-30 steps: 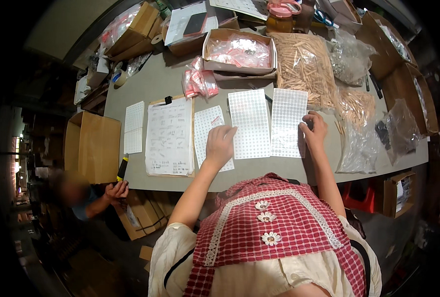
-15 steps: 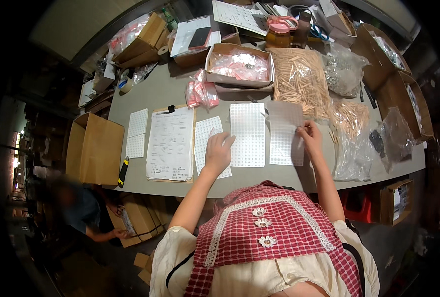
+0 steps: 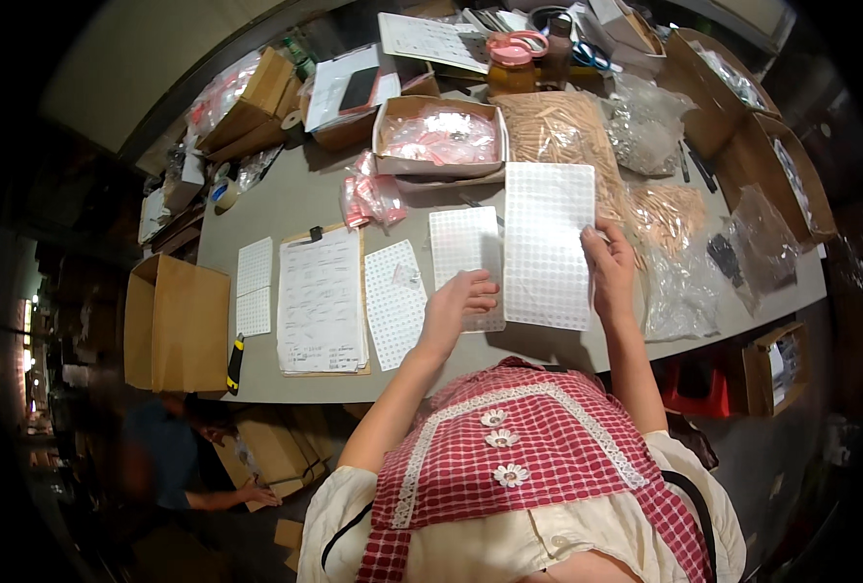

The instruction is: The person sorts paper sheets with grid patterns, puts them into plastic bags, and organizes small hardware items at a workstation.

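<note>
My right hand (image 3: 613, 275) pinches the right edge of a white sheet of small round stickers (image 3: 550, 243), raised off the table and tilted. My left hand (image 3: 456, 311) has its fingers stretched out over the lower part of a second dotted sheet (image 3: 463, 239), beside the held one; whether it presses on it I cannot tell. Left of that lies a slanted third dotted sheet (image 3: 392, 316) with a small clear bag (image 3: 407, 276) on it. Farther left is a clipboard (image 3: 321, 301) with printed paper.
A box of small bags (image 3: 438, 160), red-and-clear bags (image 3: 371, 197) and bagged wooden pegs (image 3: 558, 126) stand behind the sheets. More pegs (image 3: 666, 214) lie at the right. A yellow-black utility knife (image 3: 235, 363) lies near a cardboard box (image 3: 188, 325). Another person (image 3: 164, 452) handles a carton at lower left.
My right hand has lifted its sheet and brought it left, over part of the second sheet's right side. My left hand has moved right, off the slanted sheet onto the second one.
</note>
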Tool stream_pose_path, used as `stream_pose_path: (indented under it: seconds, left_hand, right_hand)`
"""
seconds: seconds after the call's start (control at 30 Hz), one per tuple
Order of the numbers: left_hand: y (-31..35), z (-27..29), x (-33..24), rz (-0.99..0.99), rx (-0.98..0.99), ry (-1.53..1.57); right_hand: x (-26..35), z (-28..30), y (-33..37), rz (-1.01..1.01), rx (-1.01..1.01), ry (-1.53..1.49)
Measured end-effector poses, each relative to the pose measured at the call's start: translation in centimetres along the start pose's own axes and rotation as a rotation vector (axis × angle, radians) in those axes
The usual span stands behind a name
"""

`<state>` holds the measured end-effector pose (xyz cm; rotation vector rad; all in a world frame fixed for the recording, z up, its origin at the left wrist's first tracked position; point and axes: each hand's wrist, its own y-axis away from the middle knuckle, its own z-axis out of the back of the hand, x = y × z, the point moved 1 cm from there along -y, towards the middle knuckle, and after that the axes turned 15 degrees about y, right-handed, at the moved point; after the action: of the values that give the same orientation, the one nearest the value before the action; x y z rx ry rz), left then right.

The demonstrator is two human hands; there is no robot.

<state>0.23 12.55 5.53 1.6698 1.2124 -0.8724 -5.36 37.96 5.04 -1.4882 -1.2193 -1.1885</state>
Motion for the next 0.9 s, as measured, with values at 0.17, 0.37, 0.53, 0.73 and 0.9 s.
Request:
stream_pose_path:
  seconds: [0.17, 0.37, 0.53, 0.73, 0.9]
  left_hand:
    - [1.8, -2.0, -2.6, 0.157, 0.021, 0.137]
    - [3.0, -2.1, -3.1, 0.2, 0.121, 0.14]
    - [2.8, -1.2, -0.5, 0.302, 0.148, -0.091]
    - [1.2, 1.8, 2.5, -0.15, -0.072, -1.139]
    - [0.3, 2.7, 3.3, -0.092, -0.157, -1.3]
  right_hand:
    - [0.0, -0.4, 0.8, -0.021, -0.013, -0.049]
    - [0.1, -0.1, 1.2, -0.003, -0.033, -0.061]
    - [-0.8, 0.5, 1.1, 0.018, -0.089, 0.029]
    - [-1.5, 2.1, 1.1, -0.011, -0.128, 0.018]
    - [-2.2, 2.9, 0.8, 0.006, -0.146, 0.015]
